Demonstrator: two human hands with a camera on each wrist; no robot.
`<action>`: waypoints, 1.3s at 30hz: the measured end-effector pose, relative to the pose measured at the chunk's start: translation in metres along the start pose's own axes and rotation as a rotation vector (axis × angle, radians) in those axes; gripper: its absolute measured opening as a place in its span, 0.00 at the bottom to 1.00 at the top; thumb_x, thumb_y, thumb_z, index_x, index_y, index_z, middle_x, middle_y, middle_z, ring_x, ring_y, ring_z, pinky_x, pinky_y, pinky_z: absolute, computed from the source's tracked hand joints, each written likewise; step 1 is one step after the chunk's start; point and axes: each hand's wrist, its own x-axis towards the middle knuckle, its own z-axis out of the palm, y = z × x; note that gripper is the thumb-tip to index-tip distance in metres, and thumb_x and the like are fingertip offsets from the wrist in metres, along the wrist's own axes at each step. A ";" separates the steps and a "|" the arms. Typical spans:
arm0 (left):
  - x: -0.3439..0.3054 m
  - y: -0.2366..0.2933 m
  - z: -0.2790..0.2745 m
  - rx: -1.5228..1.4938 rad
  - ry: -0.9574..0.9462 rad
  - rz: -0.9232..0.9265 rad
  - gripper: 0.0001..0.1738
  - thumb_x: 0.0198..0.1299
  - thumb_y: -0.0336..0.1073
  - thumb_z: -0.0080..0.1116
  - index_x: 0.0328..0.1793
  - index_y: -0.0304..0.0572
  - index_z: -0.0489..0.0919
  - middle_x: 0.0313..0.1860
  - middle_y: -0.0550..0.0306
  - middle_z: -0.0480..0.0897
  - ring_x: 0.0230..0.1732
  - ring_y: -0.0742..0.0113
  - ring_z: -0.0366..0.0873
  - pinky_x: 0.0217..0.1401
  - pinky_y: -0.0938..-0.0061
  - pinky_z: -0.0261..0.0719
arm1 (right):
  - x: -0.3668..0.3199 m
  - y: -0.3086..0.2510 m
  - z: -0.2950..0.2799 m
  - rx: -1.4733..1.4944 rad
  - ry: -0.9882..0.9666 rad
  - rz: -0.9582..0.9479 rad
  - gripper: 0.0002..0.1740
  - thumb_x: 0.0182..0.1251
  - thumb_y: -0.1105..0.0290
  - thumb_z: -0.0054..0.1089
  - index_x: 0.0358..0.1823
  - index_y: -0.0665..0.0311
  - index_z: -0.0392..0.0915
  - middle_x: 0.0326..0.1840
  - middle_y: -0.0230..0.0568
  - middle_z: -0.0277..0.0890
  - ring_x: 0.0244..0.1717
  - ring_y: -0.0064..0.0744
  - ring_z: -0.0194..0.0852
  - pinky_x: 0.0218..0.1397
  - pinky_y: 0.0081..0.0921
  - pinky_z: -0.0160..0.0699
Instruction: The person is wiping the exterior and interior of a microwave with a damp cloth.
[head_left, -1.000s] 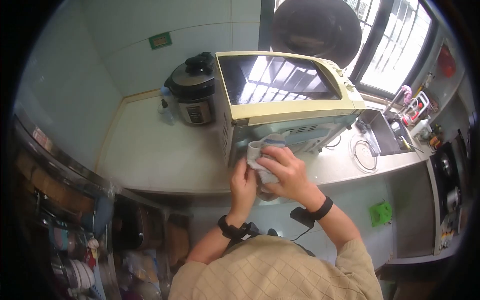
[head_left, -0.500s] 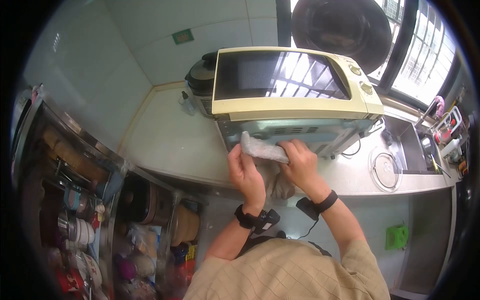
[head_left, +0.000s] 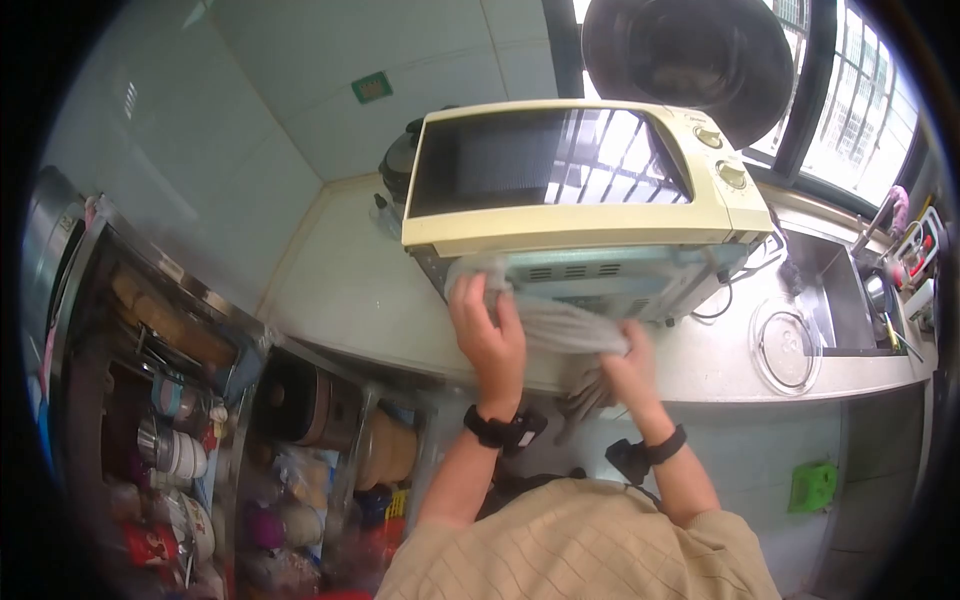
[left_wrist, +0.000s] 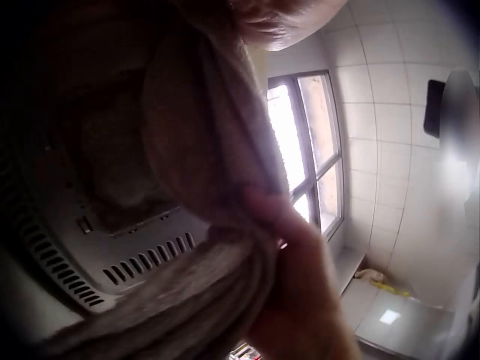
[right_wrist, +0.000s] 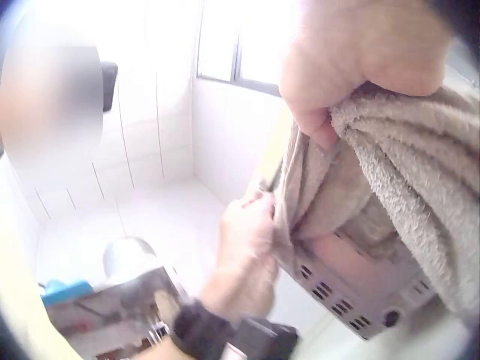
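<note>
A greyish towel (head_left: pixel 565 325) is stretched between both hands in front of the microwave oven's underside. My left hand (head_left: pixel 490 335) grips one end near the oven's lower left corner. The other end is pinched by my right hand (head_left: pixel 632 370), blurred in the head view. In the right wrist view the towel (right_wrist: pixel 427 172) hangs in folds from the fingers. The cream microwave oven (head_left: pixel 550 225) lies tipped back on the counter, its dark door facing up and its vented underside toward me. A darker fold of cloth (head_left: pixel 585 392) hangs by the counter edge.
Left of the oven stand a rice cooker (head_left: pixel 400 165) and a small bottle (head_left: pixel 382 212). On the right, a round glass plate (head_left: pixel 785 345) lies beside the sink (head_left: pixel 835 290). A large dark pan (head_left: pixel 690 60) stands behind. Shelves of kitchenware (head_left: pixel 180 440) are at left.
The towel went from bunched in both hands, to folded lengthwise, to spread out between them. The right hand moved right and down, away from the left. The head view shifted slightly.
</note>
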 end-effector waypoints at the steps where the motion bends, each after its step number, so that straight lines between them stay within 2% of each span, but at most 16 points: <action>1: 0.003 0.003 0.003 0.057 -0.008 0.053 0.17 0.53 0.26 0.57 0.50 0.35 0.70 0.49 0.44 0.72 0.53 0.46 0.69 0.57 0.61 0.66 | 0.005 -0.016 -0.003 0.107 0.007 -0.027 0.20 0.46 0.78 0.54 0.46 0.70 0.69 0.37 0.39 0.75 0.39 0.24 0.71 0.43 0.20 0.70; 3: 0.004 0.008 0.005 0.100 -0.025 0.085 0.18 0.51 0.25 0.57 0.49 0.36 0.70 0.49 0.45 0.72 0.53 0.46 0.68 0.57 0.60 0.66 | 0.010 -0.033 -0.004 0.220 0.002 -0.058 0.21 0.47 0.79 0.54 0.47 0.70 0.68 0.39 0.38 0.74 0.39 0.24 0.71 0.44 0.19 0.70; 5: 0.005 0.006 0.003 0.142 -0.067 0.184 0.19 0.48 0.24 0.59 0.48 0.38 0.71 0.47 0.46 0.73 0.52 0.47 0.69 0.56 0.60 0.67 | 0.012 -0.037 -0.006 0.396 -0.069 0.025 0.23 0.49 0.79 0.55 0.50 0.69 0.66 0.40 0.36 0.73 0.40 0.23 0.71 0.45 0.17 0.69; 8: 0.012 -0.015 -0.007 0.115 -0.112 0.307 0.20 0.46 0.24 0.61 0.48 0.38 0.71 0.46 0.48 0.74 0.50 0.47 0.71 0.54 0.60 0.69 | 0.009 -0.041 0.008 0.387 -0.056 0.045 0.24 0.48 0.79 0.56 0.50 0.69 0.67 0.40 0.35 0.73 0.41 0.22 0.70 0.46 0.17 0.68; 10: 0.010 -0.017 -0.011 0.058 -0.088 0.263 0.20 0.45 0.24 0.62 0.47 0.38 0.72 0.45 0.48 0.75 0.48 0.48 0.72 0.53 0.61 0.70 | 0.011 -0.037 0.017 0.356 -0.071 0.031 0.23 0.48 0.79 0.56 0.50 0.70 0.67 0.40 0.36 0.73 0.41 0.22 0.70 0.46 0.16 0.68; 12: 0.007 -0.014 -0.012 -0.017 -0.022 0.018 0.20 0.45 0.23 0.62 0.46 0.38 0.73 0.46 0.47 0.75 0.49 0.49 0.72 0.52 0.62 0.70 | 0.011 -0.040 0.025 0.360 -0.110 0.034 0.22 0.49 0.79 0.56 0.49 0.70 0.68 0.40 0.36 0.73 0.40 0.21 0.70 0.46 0.16 0.68; 14: 0.005 -0.006 -0.007 0.031 -0.006 0.027 0.19 0.44 0.22 0.61 0.46 0.39 0.73 0.47 0.46 0.75 0.50 0.49 0.72 0.52 0.61 0.70 | 0.011 -0.037 0.026 0.356 -0.098 0.028 0.21 0.49 0.79 0.55 0.48 0.70 0.69 0.40 0.36 0.73 0.40 0.20 0.70 0.45 0.16 0.68; 18: 0.007 0.015 0.008 0.090 -0.186 0.375 0.18 0.43 0.22 0.58 0.44 0.42 0.76 0.44 0.53 0.76 0.49 0.52 0.71 0.53 0.62 0.68 | 0.010 -0.023 0.014 0.371 -0.016 0.052 0.21 0.49 0.80 0.55 0.48 0.71 0.69 0.40 0.35 0.72 0.40 0.20 0.69 0.46 0.17 0.69; 22: 0.013 0.011 -0.002 0.057 -0.236 0.373 0.17 0.45 0.22 0.57 0.45 0.41 0.76 0.43 0.54 0.78 0.49 0.52 0.71 0.53 0.60 0.67 | 0.008 -0.030 0.006 0.397 0.081 0.079 0.20 0.49 0.80 0.55 0.47 0.71 0.70 0.41 0.36 0.73 0.42 0.21 0.69 0.47 0.18 0.69; 24: 0.011 0.009 -0.003 0.067 -0.253 0.400 0.17 0.46 0.22 0.57 0.45 0.41 0.76 0.44 0.54 0.78 0.49 0.52 0.71 0.54 0.59 0.67 | 0.005 -0.034 0.000 0.235 0.004 -0.010 0.19 0.50 0.78 0.57 0.47 0.70 0.71 0.41 0.35 0.73 0.43 0.22 0.69 0.48 0.19 0.68; 26: 0.007 0.013 0.002 0.138 -0.127 0.306 0.16 0.48 0.23 0.57 0.46 0.40 0.77 0.44 0.53 0.79 0.50 0.52 0.72 0.55 0.59 0.66 | 0.002 -0.029 -0.007 0.175 0.025 -0.027 0.19 0.51 0.77 0.58 0.47 0.69 0.72 0.40 0.35 0.73 0.42 0.23 0.69 0.48 0.19 0.68; 28: 0.002 0.029 0.014 0.164 -0.119 0.282 0.17 0.47 0.23 0.56 0.46 0.41 0.77 0.45 0.54 0.78 0.50 0.53 0.71 0.55 0.59 0.66 | 0.001 -0.026 -0.017 0.182 0.066 -0.012 0.18 0.51 0.77 0.58 0.46 0.69 0.72 0.39 0.35 0.73 0.42 0.22 0.69 0.48 0.19 0.68; 30: -0.004 0.048 0.027 0.144 -0.276 0.366 0.19 0.45 0.23 0.55 0.47 0.42 0.77 0.46 0.55 0.78 0.50 0.55 0.71 0.53 0.61 0.66 | -0.001 -0.015 -0.035 0.164 0.114 -0.012 0.17 0.52 0.77 0.56 0.46 0.70 0.72 0.39 0.35 0.73 0.41 0.23 0.69 0.47 0.19 0.68; 32: -0.007 0.067 0.043 0.063 -0.310 0.398 0.20 0.45 0.23 0.55 0.48 0.44 0.77 0.46 0.57 0.77 0.50 0.57 0.70 0.52 0.63 0.66 | -0.002 -0.004 -0.052 0.193 0.239 0.025 0.16 0.53 0.78 0.55 0.45 0.70 0.72 0.38 0.35 0.73 0.40 0.22 0.69 0.46 0.19 0.69; 36: -0.009 0.082 0.063 -0.035 -0.338 0.484 0.19 0.45 0.25 0.55 0.48 0.44 0.76 0.45 0.58 0.77 0.50 0.58 0.70 0.52 0.63 0.66 | -0.004 -0.010 -0.059 0.281 0.299 0.074 0.15 0.54 0.79 0.53 0.45 0.71 0.71 0.38 0.35 0.73 0.39 0.22 0.69 0.44 0.18 0.70; 39: -0.004 0.068 0.052 0.002 -0.359 0.478 0.17 0.45 0.25 0.55 0.45 0.43 0.76 0.43 0.57 0.78 0.48 0.58 0.71 0.51 0.64 0.66 | -0.004 -0.018 -0.053 0.199 0.317 0.006 0.17 0.54 0.79 0.51 0.47 0.71 0.69 0.36 0.33 0.72 0.33 0.19 0.67 0.36 0.15 0.68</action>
